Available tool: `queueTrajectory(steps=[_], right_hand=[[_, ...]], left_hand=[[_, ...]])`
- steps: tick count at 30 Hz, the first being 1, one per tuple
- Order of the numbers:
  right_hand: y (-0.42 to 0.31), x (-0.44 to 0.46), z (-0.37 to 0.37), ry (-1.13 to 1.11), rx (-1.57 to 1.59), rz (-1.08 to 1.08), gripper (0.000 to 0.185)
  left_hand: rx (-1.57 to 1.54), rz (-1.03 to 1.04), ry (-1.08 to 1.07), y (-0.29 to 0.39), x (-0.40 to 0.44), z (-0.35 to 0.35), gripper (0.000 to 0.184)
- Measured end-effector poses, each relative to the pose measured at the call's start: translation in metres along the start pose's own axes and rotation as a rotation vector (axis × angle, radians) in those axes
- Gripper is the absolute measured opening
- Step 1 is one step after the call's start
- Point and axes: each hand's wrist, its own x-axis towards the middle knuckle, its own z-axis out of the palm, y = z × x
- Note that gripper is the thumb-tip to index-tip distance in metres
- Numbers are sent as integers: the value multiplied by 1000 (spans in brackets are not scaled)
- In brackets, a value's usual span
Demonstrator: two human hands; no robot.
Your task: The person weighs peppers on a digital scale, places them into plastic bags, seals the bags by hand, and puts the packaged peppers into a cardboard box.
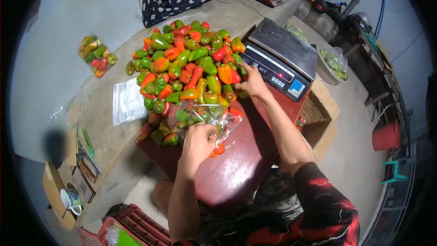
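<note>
A large heap of red, green and orange peppers [186,64] covers the far part of the red table [227,173]. My left hand [199,142] is closed on the edge of a clear plastic bag [227,125] at the near side of the heap, with peppers in and around the bag. At the heap's right side, beside the scale [277,66], my right hand [251,82] touches the peppers; its fingertips are partly hidden among them, and whether it grips one is unclear.
Flat plastic bags [129,102] lie left of the heap, near a filled bag of peppers [97,56]. An open cardboard box [316,120] stands right of the table. A red crate [136,228], a mug [71,199] and a knife [86,169] are at lower left.
</note>
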Motion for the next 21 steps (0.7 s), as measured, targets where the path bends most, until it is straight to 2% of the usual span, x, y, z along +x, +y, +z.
queueTrajectory(steps=[3,7,12,14,18,21], right_hand=[[-3,9,8,48,-128,-114,79],[-2,0,13,116,-218,-228,76],[-8,13,2,14,-187,-110,70],[-13,21,-5,-146,-213,-48,72],[-10,23,3,-70,-181,43,65],[1,18,-4,-24,-68,2,52]], left_hand=[[5,-3,4,-2,3,3,17],[34,31,21,-5,5,6,17],[5,-26,-2,0,4,4,16],[-18,-52,-5,1,5,4,15],[19,3,12,-1,5,4,16],[6,33,27,-7,6,7,16]])
